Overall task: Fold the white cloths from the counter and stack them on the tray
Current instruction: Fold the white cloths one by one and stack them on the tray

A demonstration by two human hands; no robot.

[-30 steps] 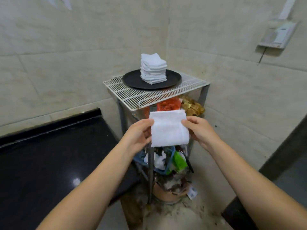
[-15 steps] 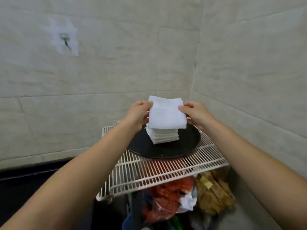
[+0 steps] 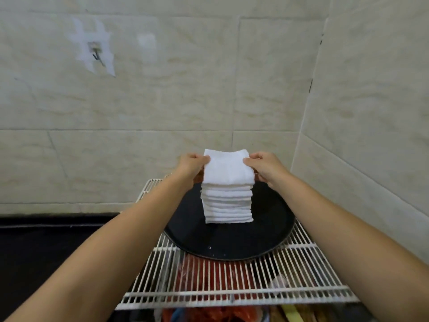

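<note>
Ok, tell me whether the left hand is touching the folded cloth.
Touching. The head view shows the left hand pinching the folded cloth's left edge.

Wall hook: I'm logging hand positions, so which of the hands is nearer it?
Left. The left hand is below and right of the hook; the right hand is farther right.

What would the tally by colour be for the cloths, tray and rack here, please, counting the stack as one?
White: 3, the folded cloth pinched by the left hand and right hand, the stack and the wire rack.
Black: 1, the round tray.
Total: 4.
</note>
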